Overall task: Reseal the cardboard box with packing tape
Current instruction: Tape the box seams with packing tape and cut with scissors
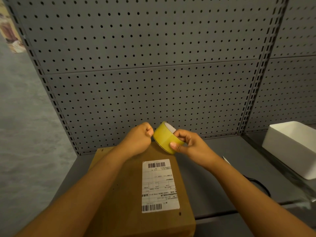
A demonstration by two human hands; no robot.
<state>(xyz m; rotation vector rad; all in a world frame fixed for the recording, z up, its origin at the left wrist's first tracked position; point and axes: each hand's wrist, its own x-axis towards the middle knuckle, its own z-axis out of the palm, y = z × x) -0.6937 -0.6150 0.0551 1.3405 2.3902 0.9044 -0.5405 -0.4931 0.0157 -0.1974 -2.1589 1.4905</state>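
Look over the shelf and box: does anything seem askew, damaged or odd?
Nothing stands out. The cardboard box lies flat on the shelf, its shipping label stuck on smoothly, and the tape roll looks intact.

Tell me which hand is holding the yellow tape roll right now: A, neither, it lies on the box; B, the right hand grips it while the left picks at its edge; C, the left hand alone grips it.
B: the right hand holds the tape roll above the cardboard box, while the left hand pinches at its edge.

Both forearms extended forward, left hand (138, 139) fisted, fingers curled, right hand (189, 144) curled in a grip
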